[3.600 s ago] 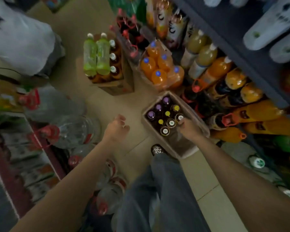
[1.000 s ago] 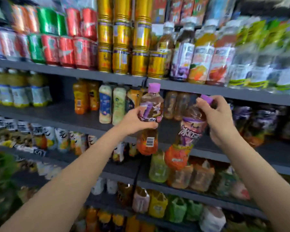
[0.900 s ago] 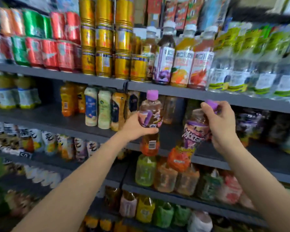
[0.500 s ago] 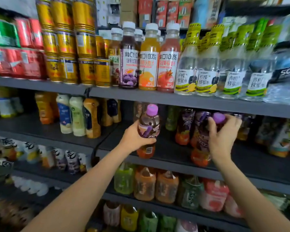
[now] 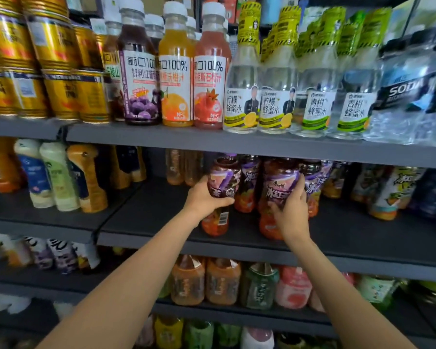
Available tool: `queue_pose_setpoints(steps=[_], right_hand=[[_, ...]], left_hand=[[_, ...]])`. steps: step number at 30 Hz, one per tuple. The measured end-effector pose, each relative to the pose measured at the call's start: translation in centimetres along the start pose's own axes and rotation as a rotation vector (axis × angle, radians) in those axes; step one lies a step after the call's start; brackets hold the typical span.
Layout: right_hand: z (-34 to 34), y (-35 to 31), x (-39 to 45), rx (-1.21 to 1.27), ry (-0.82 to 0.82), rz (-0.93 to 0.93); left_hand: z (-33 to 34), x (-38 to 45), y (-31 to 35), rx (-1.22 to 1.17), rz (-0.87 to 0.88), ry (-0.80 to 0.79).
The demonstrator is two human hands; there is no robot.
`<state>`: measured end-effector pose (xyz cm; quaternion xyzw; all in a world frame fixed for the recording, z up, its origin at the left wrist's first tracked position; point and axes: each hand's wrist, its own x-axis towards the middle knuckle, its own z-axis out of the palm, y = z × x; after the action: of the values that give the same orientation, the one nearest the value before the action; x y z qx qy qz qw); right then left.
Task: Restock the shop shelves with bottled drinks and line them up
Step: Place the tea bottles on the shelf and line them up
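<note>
My left hand point(image 5: 205, 197) grips a purple-labelled tea bottle point(image 5: 220, 187) around its middle; its orange base sits at the dark middle shelf point(image 5: 161, 222). My right hand point(image 5: 291, 210) wraps a second bottle of the same kind point(image 5: 278, 182), a little to the right, with its base near the shelf. Both stand upright. Right behind them is a row of matching purple bottles point(image 5: 249, 182). The shelf lip above hides most of their caps.
The upper shelf point(image 5: 237, 144) carries gold cans point(image 5: 56, 71), juice bottles point(image 5: 176, 79) and clear honey-water bottles point(image 5: 277, 96). Milk-drink bottles point(image 5: 51, 175) stand at the left of the middle shelf. Squat drink bottles point(image 5: 222, 283) fill the shelf below.
Both hands have carried their bottles deeper onto the middle shelf, in front of the matching row. My right hand slid from the cap down to the bottle's body. The view moved closer.
</note>
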<state>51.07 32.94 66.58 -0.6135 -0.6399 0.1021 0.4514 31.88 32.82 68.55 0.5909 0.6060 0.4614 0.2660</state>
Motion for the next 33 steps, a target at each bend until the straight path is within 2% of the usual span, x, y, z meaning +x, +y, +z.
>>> queue_pose_setpoints(steps=[4,9,16,30,33], right_hand=[[0.2,1.1,1.0,-0.145,0.063,0.034],[1.2,3.4,-0.5,-0.28,-0.089,0.128],[1.9,2.6,-0.4,-0.348,-0.05,0.129],[2.3,3.4,-0.2,-0.283,-0.046,0.125],[2.3,3.5,-0.1,-0.288,-0.051,0.126]], left_hand=[[1.8,0.7,0.3,-0.01,-0.022,-0.002],[3.5,0.6,-0.4,0.217,0.005,-0.037],[5.7,1.3,-0.9,0.26,-0.009,0.052],[10.1,4.2,0.5,0.352,0.006,0.169],[10.5,4.7,0.8,0.315,-0.048,0.172]])
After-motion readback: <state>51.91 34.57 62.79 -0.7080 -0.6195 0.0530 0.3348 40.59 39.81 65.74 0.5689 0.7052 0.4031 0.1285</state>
